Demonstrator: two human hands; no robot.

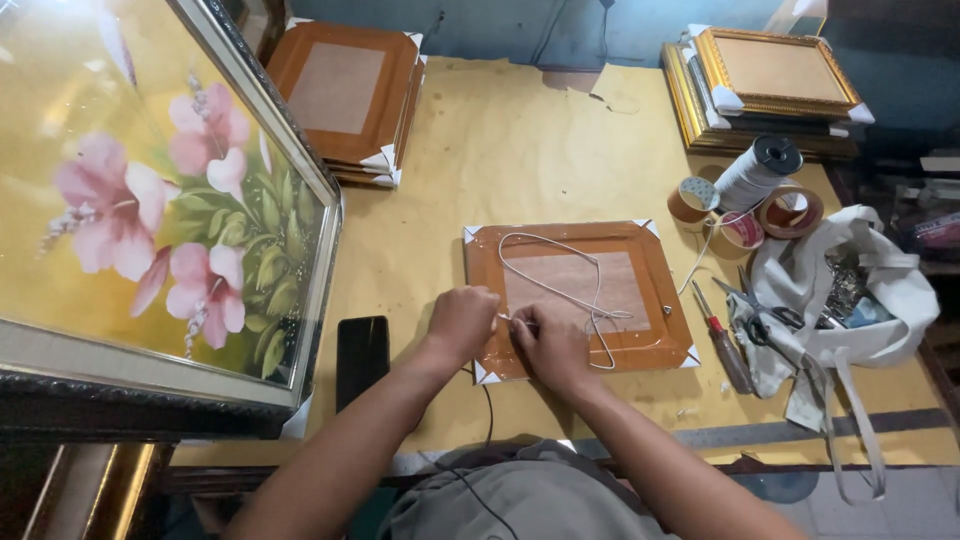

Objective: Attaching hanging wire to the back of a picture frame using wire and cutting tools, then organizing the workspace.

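A brown picture frame (640, 275) lies face down on the yellow-papered table (520, 150), white protectors on its corners. A white cord (560, 290) loops across its back. My left hand (462, 322) and my right hand (553, 347) are closed side by side at the frame's near left edge. Both pinch the cord between their fingertips. What sits under the fingers is hidden.
A large framed flower painting (150, 210) leans at the left. A black phone (361, 357) lies beside it. Stacked brown frames (345, 95) and gold frames (775, 80) stand at the back. Tape rolls (740, 215), a cord spool (760, 170), a screwdriver (725, 345), scissors (765, 318) and a white bag (850, 290) sit right.
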